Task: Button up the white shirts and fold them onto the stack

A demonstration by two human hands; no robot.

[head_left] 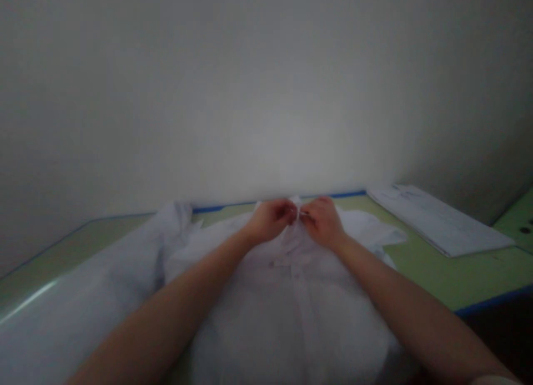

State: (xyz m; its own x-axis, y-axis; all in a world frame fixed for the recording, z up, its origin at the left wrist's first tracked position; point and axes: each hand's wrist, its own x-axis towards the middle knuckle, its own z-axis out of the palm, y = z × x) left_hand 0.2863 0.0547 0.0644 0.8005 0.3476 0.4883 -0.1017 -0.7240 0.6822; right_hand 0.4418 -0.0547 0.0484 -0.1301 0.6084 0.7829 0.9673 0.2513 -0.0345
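Note:
A white button-up shirt (266,318) lies spread on the green table, its front placket running down the middle toward me. At the collar end, my left hand (272,218) pinches the fabric from the left. From the right, my right hand (322,221) pinches the same spot, and the fingertips of both hands nearly meet there. A bit of white cloth stands up between them. Any button under the fingers is too blurred to make out.
More white cloth (112,279) is heaped on the left. A stack of white sheets (441,221) lies at the right on the green table (478,274), which has blue edging. A pale wall (266,96) rises directly behind the table.

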